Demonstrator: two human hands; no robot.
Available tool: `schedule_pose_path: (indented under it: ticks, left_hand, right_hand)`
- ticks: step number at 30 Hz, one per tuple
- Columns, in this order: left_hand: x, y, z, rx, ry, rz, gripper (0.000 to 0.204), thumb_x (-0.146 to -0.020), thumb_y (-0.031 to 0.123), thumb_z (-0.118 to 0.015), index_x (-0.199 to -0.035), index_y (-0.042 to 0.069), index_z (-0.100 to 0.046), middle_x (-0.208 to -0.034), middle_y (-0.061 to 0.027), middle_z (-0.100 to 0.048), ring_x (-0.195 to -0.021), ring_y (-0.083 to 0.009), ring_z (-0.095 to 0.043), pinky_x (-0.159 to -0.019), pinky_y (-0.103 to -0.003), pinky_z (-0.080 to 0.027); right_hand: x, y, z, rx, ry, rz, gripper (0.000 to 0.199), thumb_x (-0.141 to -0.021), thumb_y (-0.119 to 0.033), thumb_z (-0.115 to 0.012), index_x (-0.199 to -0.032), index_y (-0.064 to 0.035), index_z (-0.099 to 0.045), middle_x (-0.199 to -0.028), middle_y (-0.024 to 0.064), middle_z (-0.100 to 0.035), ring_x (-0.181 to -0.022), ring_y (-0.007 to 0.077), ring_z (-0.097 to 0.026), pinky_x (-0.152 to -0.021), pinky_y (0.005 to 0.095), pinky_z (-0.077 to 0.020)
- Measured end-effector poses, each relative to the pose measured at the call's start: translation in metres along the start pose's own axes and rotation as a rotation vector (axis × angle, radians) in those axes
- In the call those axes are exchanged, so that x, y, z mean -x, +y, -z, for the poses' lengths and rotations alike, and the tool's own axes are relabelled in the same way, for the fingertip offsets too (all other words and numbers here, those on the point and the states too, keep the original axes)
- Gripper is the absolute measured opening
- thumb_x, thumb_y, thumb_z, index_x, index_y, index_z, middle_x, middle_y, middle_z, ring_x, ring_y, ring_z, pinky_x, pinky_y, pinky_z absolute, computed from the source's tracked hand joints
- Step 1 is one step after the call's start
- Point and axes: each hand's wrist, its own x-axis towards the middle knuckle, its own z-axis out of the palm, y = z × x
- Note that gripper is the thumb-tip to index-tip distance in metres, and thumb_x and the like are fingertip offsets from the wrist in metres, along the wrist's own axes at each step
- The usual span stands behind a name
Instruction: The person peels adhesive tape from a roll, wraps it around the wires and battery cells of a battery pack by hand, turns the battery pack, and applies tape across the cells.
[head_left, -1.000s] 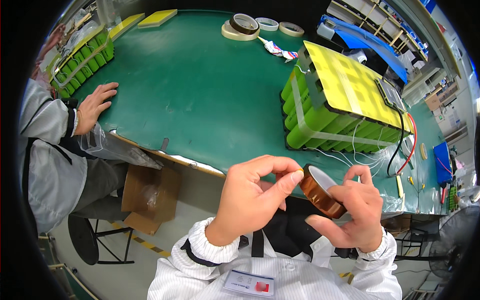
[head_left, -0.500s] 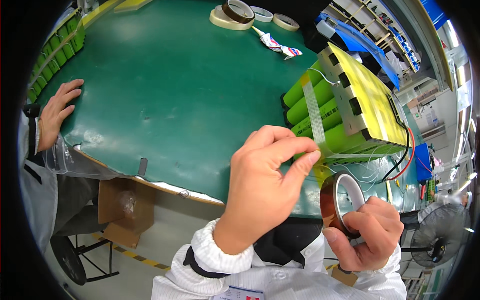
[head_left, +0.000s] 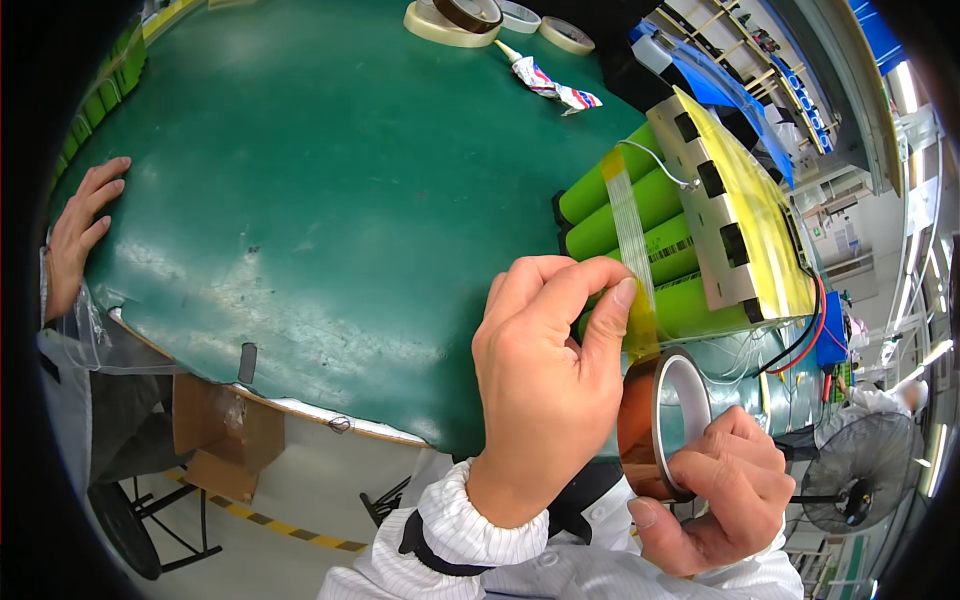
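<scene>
A pack of green cylindrical battery cells (head_left: 625, 215) lies on the right of the green table, with a yellow sheet (head_left: 765, 235) over its end. A band of clear striped tape (head_left: 627, 215) crosses the cells. At the pack's near side my left hand (head_left: 550, 370) pinches a short amber tape strip (head_left: 643, 335) between thumb and forefinger. That strip leads down to a roll of amber tape (head_left: 640, 425), held by its lower right rim in my right hand (head_left: 725, 490). Whether the strip sticks to the cells is hard to see.
Several tape rolls (head_left: 450, 30) and a crumpled tube (head_left: 540, 78) lie at the far side. Another person's hand (head_left: 75, 240) rests on the table's left edge. Red and black wires (head_left: 800, 355) trail from the pack. A fan (head_left: 860, 480) stands at the right.
The view has shifted, so the table and pack appear further left. The tape roll has come closer to my left hand. Both hands keep their grip.
</scene>
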Motion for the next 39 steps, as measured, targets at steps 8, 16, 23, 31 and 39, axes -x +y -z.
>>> schedule_pose_path:
  ticks: [8, 16, 23, 31, 39]
  left_hand:
    - [-0.004, 0.01, -0.003, 0.169, -0.006, 0.16, 0.017, -0.092, 0.012, -0.071, -0.098, -0.004, -0.07, -0.096, -0.006, -0.062, -0.075, -0.009, -0.055, -0.059, -0.022, -0.047]
    - [-0.001, 0.009, 0.0, 0.141, -0.06, 0.161, 0.014, -0.092, 0.009, -0.071, -0.098, -0.004, -0.07, -0.097, -0.0068, -0.061, -0.078, -0.0108, -0.061, -0.064, -0.023, -0.051]
    - [0.0, 0.008, -0.001, 0.128, -0.043, 0.152, 0.013, -0.092, 0.009, -0.071, -0.098, -0.002, -0.071, -0.097, -0.0066, -0.061, -0.08, -0.0113, -0.062, -0.066, -0.024, -0.052]
    - [0.002, 0.005, -0.002, 0.049, -0.009, 0.084, 0.014, -0.089, 0.01, -0.074, -0.097, -0.001, -0.072, -0.096, -0.007, -0.06, -0.08, -0.0129, -0.062, -0.066, -0.025, -0.053]
    - [0.001, 0.01, -0.005, 0.047, -0.025, 0.064, 0.013, -0.089, 0.009, -0.074, -0.096, -0.002, -0.071, -0.096, -0.0077, -0.061, -0.081, -0.0133, -0.063, -0.067, -0.025, -0.053]
  right_hand:
    - [-0.004, 0.0, 0.005, -0.016, -0.027, 0.007, 0.024, -0.067, -0.012, -0.074, -0.08, 0.0023, -0.061, -0.056, 0.0047, -0.056, -0.045, 0.0182, -0.044, -0.052, 0.0324, -0.0332]
    - [-0.004, -0.005, 0.01, -0.16, -0.058, -0.005, 0.026, -0.072, 0.002, -0.075, -0.093, 0.0085, -0.063, -0.069, 0.0119, -0.06, -0.052, 0.0242, -0.052, -0.054, 0.0357, -0.0371]
    - [-0.005, -0.004, 0.008, -0.172, -0.036, 0.006, 0.025, -0.072, 0.002, -0.075, -0.093, 0.0088, -0.063, -0.067, 0.0114, -0.059, -0.051, 0.024, -0.052, -0.054, 0.0356, -0.037]
    - [-0.002, -0.003, 0.007, -0.17, -0.046, 0.012, 0.025, -0.073, 0.003, -0.075, -0.093, 0.0092, -0.062, -0.066, 0.011, -0.059, -0.051, 0.023, -0.052, -0.054, 0.0355, -0.037]
    - [-0.003, -0.007, 0.013, -0.133, -0.044, 0.001, 0.023, -0.075, 0.003, -0.075, -0.093, 0.009, -0.063, -0.065, 0.0106, -0.058, -0.051, 0.0229, -0.052, -0.054, 0.0352, -0.0367]
